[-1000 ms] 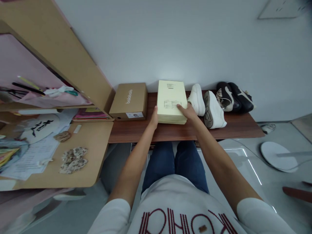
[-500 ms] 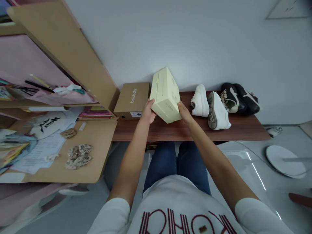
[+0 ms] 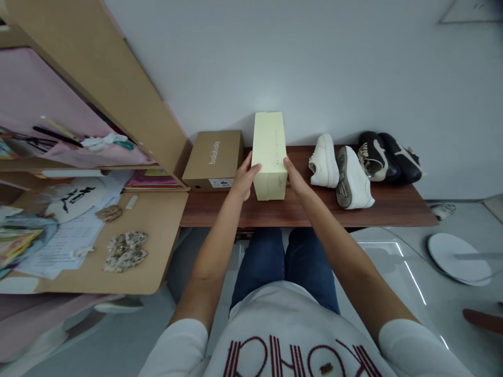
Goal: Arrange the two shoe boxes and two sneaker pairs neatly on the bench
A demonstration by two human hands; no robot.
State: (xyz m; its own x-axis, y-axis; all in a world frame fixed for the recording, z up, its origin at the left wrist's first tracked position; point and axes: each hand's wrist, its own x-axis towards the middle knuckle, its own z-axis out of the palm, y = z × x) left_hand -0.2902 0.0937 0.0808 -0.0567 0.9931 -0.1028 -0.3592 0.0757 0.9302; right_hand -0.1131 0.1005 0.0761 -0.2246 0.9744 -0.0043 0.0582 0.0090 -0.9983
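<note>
Between my two hands is a pale yellow box [image 3: 269, 144], its long side pointing toward the wall. My left hand [image 3: 245, 179] grips its left side near the front, thumb over the top edge. On the opposite side my right hand [image 3: 294, 175] presses against the front right edge. The box is at the dark wooden bench [image 3: 259, 214]; I cannot tell whether its underside rests fully on it. Just left sits a brown shoebox [image 3: 216, 157] marked "balabala". To the right are a pair of white sneakers [image 3: 356, 180] and a pair of black shoes [image 3: 387, 157].
A desk [image 3: 168, 220] with papers, a fan-shaped white piece and a patterned scrunchie [image 3: 126, 251] stands at the left, under a shelf unit [image 3: 129, 89]. The wall [image 3: 298, 63] rises behind the bench. On the floor at right is a round white base [image 3: 459, 256].
The pale yellow box has turned from a slanted, tilted pose to straight and more level, beside the brown shoebox. Both hands have kept hold of it.
</note>
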